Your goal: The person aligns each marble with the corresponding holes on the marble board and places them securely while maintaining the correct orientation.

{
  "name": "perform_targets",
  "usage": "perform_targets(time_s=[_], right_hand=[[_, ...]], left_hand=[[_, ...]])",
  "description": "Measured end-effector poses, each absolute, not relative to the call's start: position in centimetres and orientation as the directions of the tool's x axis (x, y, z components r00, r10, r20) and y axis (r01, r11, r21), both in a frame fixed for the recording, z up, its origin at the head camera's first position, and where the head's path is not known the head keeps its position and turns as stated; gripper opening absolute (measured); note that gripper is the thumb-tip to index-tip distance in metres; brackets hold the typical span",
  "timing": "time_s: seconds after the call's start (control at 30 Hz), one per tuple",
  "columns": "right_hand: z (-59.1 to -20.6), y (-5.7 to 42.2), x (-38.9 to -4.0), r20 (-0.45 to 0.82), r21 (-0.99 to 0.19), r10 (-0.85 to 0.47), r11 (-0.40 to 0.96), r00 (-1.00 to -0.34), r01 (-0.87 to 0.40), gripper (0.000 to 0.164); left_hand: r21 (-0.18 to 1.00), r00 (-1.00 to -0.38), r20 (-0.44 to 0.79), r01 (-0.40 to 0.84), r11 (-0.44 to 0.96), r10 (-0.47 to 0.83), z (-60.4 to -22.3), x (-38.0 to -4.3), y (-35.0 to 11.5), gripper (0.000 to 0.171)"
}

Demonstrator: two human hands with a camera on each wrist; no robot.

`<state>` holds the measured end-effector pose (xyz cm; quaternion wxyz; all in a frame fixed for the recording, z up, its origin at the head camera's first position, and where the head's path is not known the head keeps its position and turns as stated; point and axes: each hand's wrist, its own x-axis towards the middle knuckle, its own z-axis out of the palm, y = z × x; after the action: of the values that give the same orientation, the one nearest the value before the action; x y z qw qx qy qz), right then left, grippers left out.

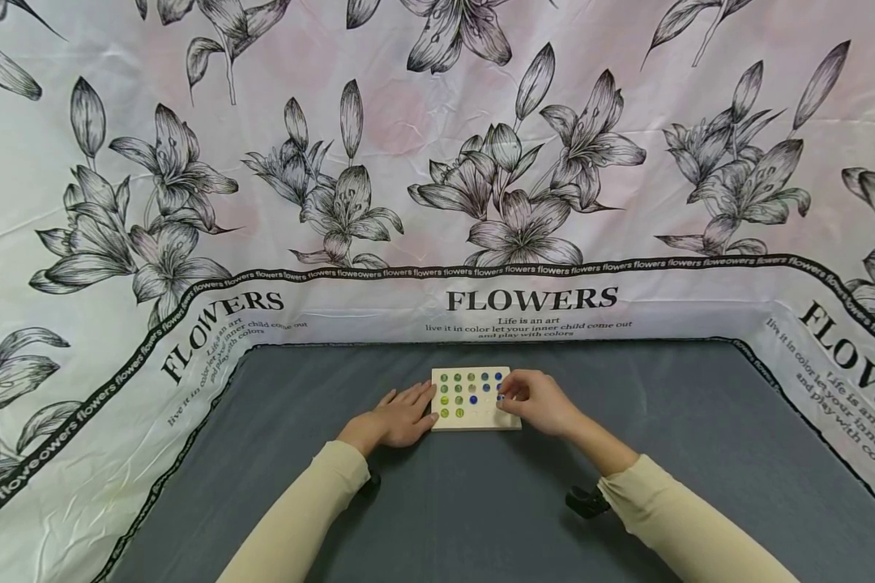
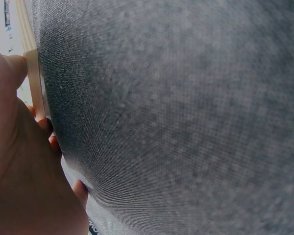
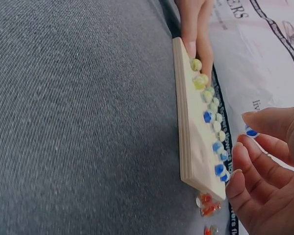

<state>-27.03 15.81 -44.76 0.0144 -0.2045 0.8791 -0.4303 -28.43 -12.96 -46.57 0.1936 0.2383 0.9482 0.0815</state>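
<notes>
A pale wooden board [image 1: 475,421] with rows of round hollows lies flat on the grey cloth. Green, yellow and blue marbles [image 3: 200,81] sit in many of its hollows. My left hand [image 1: 403,416] rests at the board's left edge, fingers extended and thumb touching the near corner. In the left wrist view this hand [image 2: 24,152] is against the board's wooden side [image 2: 33,73]. Over the right end of the board is my right hand [image 1: 543,402]. Its thumb and index finger pinch a blue marble [image 3: 252,131], held above the board.
Several red-orange marbles [image 3: 206,210] lie just past the board's right end, in the right wrist view. Grey cloth [image 1: 474,502] covers the surface around the board. A white flower-printed cloth [image 1: 379,202] rises behind it.
</notes>
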Motion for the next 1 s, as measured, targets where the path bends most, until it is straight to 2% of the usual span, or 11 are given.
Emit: perform_targets(time_s=[0.83,1.0], right_hand=[[-45.2,13.0,-27.8,0.185,-0.713,-0.412,0.569,-0.892,-0.410,0.012],[-45.6,12.7,-27.7,0.160,-0.722,-0.435,0.561,-0.886,-0.405,0.011]], left_hand=[[0.252,-0.817,-0.329,0.407,0.878,0.473,-46.3,-28.6,-12.8,0.064],[0.249,-0.820,-0.334,0.399,0.883,0.465,-46.7,-28.8,-12.8,0.065]])
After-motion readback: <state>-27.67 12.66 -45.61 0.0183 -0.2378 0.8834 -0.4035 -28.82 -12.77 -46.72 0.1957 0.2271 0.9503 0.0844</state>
